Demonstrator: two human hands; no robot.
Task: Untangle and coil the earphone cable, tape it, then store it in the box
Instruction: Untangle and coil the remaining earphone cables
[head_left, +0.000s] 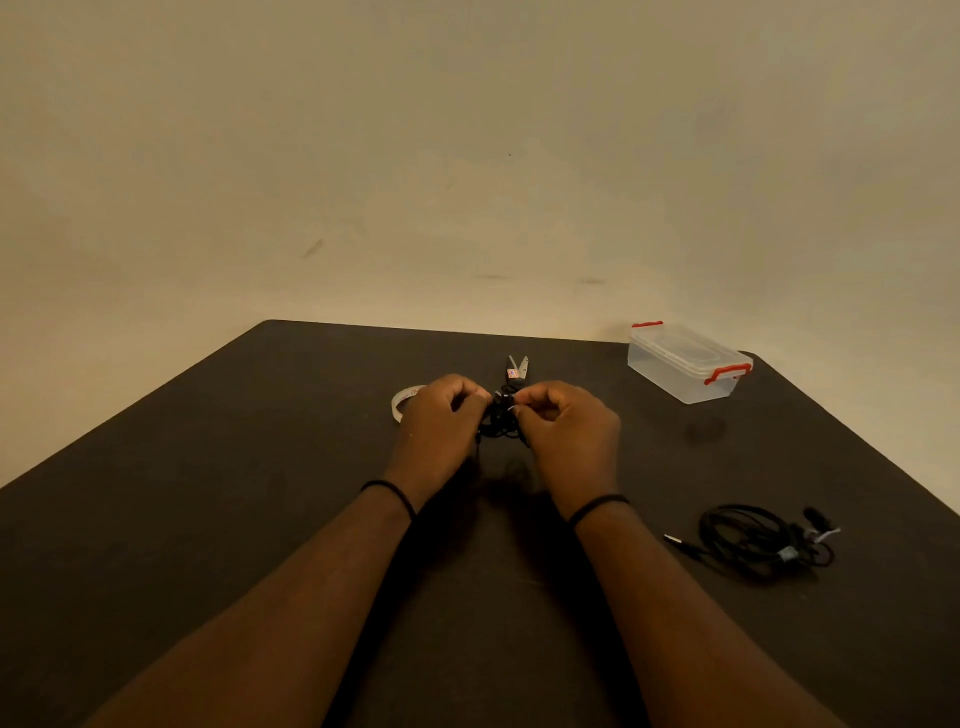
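Pinching from both sides, my left hand (441, 410) and right hand (566, 421) meet over the middle of the dark desk (260, 519), fingers (470, 397) curled in and grasping a small black bundle of earphone cable (498, 415) between them. The bundle is raised a little above the desk surface, its loops hanging down between my two palms; I cannot tell how tangled it is. Just behind the hands lie the scissors (517, 366), blades pointing away from me and slightly parted. A roll of tape (402, 402) sits just beside my left hand, partly hidden by it. At the far right corner of the desk stands the clear plastic box (685, 364) with red clasps, its lid on. Nearer to me on the right lies a second cable (753, 538), black and loosely coiled, with its plug sticking out to the left. Each wrist wears a thin black band (392, 491).
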